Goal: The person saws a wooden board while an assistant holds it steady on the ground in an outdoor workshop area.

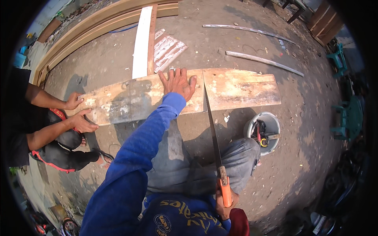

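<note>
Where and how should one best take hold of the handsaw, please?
Probably by the orange handle, from the near side, where the right hand holds it: the handsaw has its handle end nearest, and its blade tapers away toward the board.

- The camera sits on a head and looks down and a bit forward.
- The board (244, 88), upper middle, is close; a green chair (352, 118), right edge, is farther.
- Its wide, round view has black corners.
</note>
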Demonstrator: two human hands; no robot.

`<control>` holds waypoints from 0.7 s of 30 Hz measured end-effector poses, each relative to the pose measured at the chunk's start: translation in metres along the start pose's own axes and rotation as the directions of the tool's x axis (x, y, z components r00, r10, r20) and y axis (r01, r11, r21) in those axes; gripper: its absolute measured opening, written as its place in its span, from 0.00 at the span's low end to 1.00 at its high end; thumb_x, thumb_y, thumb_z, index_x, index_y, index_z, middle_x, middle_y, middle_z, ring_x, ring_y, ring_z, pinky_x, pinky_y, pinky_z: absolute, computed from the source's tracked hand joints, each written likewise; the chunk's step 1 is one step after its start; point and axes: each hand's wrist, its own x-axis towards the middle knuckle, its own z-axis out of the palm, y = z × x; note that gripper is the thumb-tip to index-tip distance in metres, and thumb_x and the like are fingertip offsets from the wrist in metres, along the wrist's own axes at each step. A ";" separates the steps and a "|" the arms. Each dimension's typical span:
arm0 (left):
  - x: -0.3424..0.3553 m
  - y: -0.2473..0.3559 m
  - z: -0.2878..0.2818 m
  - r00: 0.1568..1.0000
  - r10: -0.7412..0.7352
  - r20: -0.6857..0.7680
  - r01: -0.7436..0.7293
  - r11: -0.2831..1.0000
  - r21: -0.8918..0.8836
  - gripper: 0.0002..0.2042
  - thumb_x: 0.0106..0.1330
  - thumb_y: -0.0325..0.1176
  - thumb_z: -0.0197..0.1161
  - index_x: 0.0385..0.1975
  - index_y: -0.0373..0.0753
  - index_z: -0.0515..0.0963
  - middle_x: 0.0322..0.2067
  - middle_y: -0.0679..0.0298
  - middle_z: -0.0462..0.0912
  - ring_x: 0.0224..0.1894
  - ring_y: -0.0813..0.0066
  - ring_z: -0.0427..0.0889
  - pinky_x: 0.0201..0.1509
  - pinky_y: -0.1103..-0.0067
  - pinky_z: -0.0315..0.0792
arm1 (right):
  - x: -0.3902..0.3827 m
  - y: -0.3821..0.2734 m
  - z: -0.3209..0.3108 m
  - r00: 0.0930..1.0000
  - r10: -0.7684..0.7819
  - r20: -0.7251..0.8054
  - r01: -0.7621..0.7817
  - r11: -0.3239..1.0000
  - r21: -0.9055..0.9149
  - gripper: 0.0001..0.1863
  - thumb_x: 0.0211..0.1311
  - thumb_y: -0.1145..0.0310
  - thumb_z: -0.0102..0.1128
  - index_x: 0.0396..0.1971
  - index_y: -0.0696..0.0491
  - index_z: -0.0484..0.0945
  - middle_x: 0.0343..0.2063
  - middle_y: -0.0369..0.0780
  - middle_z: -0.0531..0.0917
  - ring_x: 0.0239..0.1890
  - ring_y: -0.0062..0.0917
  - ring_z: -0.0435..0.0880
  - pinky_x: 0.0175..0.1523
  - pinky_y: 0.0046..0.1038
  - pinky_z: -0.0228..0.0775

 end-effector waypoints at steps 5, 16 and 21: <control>0.008 0.021 0.007 0.999 0.042 0.023 -0.042 0.999 -0.026 0.28 0.78 0.56 0.47 0.60 0.37 0.76 0.56 0.54 0.77 0.67 0.51 0.69 0.80 0.35 0.34 | 0.185 -0.043 0.062 0.991 -0.102 -0.082 0.131 0.832 0.540 0.07 0.64 0.75 0.63 0.28 0.62 0.78 0.17 0.32 0.74 0.23 0.11 0.69 0.27 0.24 0.64; -0.006 0.013 0.022 0.999 0.043 0.015 -0.044 0.998 0.053 0.27 0.78 0.55 0.50 0.63 0.38 0.75 0.55 0.54 0.77 0.66 0.52 0.71 0.80 0.37 0.38 | 0.026 0.012 0.000 0.998 -0.029 0.057 0.000 0.894 0.448 0.12 0.61 0.74 0.64 0.44 0.58 0.86 0.25 0.43 0.86 0.27 0.25 0.87 0.38 0.29 0.78; -0.003 0.024 0.006 0.998 0.025 -0.050 -0.025 1.000 -0.009 0.25 0.77 0.53 0.53 0.59 0.38 0.76 0.54 0.54 0.78 0.65 0.52 0.72 0.79 0.38 0.41 | 0.176 -0.059 0.054 0.995 -0.098 0.024 0.071 0.853 0.517 0.10 0.62 0.67 0.62 0.34 0.60 0.82 0.23 0.49 0.82 0.25 0.30 0.84 0.39 0.36 0.78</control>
